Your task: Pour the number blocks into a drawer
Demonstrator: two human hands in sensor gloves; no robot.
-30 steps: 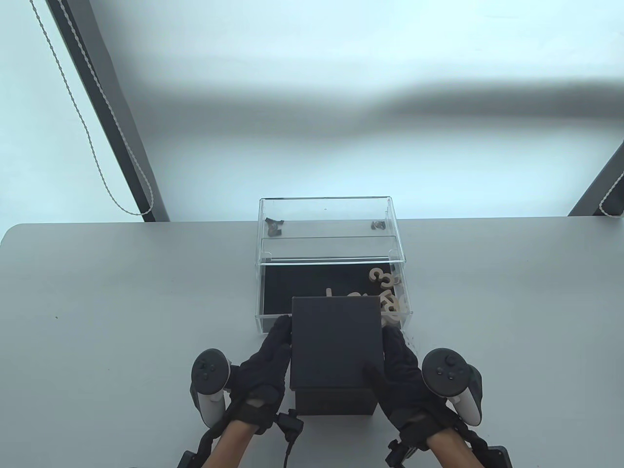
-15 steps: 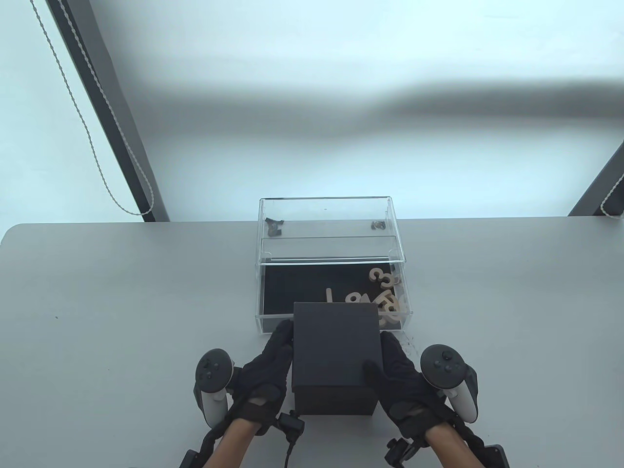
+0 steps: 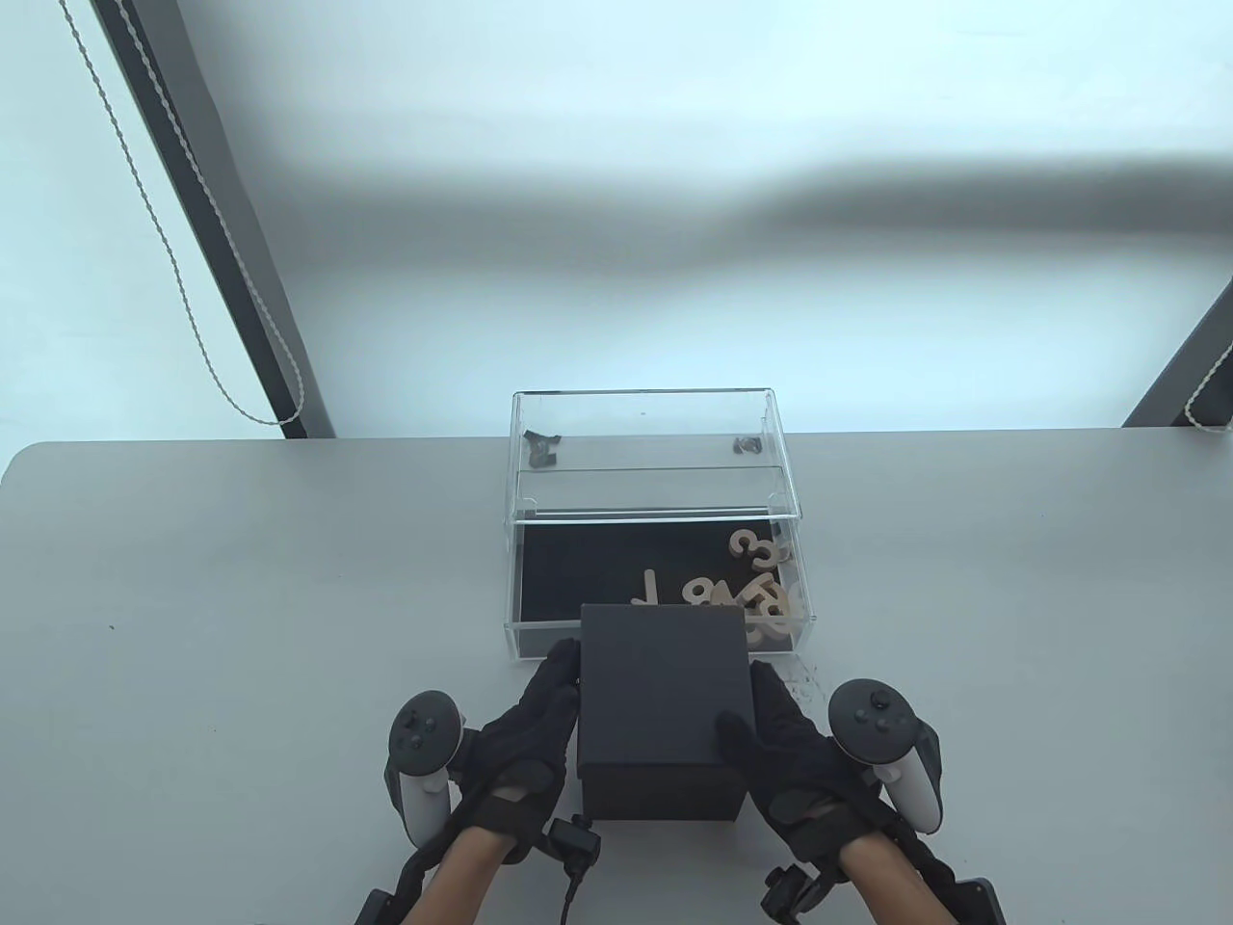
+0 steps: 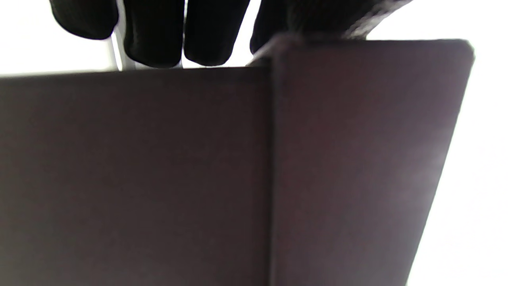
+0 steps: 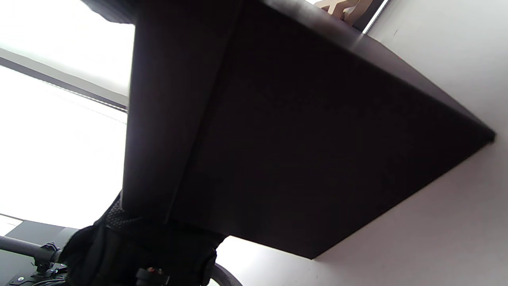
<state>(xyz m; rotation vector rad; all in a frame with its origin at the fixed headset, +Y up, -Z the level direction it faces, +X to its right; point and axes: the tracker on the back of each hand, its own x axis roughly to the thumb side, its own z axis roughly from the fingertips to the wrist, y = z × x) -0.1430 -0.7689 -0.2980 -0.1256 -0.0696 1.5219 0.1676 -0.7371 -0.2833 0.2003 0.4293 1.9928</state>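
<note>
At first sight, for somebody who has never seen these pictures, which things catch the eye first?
First comes the black box, held tipped between the gloved left hand and right hand at the table's near edge. Just beyond it stands the clear acrylic drawer unit, its black-lined drawer pulled open, with pale wooden number blocks heaped in the drawer's right part.

Box (image 3: 665,684) between both hands, before drawer (image 3: 539,578) holding number blocks (image 3: 761,593)

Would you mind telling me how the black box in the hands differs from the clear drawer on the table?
The black box is opaque and dark; the drawer has see-through walls. The box is held tilted by the left hand and right hand; the drawer rests flat on the table. The drawer shows wooden number blocks; the box's inside is hidden. Both are rectangular.
</note>
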